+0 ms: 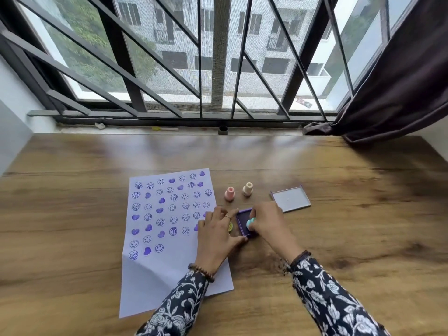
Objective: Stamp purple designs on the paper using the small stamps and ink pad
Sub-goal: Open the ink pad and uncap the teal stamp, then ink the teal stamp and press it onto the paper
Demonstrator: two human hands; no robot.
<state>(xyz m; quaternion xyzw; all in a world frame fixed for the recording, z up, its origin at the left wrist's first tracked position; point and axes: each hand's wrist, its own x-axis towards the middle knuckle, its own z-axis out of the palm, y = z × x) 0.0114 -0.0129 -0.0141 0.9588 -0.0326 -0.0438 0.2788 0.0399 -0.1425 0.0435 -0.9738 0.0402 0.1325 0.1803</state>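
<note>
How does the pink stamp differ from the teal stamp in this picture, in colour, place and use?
The pink stamp stands free on the table, untouched; the teal stamp is held in the right hand. The pink stamp is beyond the ink pad, beside the paper; the teal stamp is pressed down on the pad. The pink one shows its whole body; the teal one is mostly hidden by fingers. Both are small and pastel.

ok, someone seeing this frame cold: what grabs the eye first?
The white paper left of centre on the wooden table, covered in purple smileys and hearts except its near end. Next, the two hands meeting just right of it: the right hand presses a teal stamp into the purple ink pad while the left hand steadies it. Beyond them stand a pink stamp, a cream stamp, and the pad's lid.
</note>
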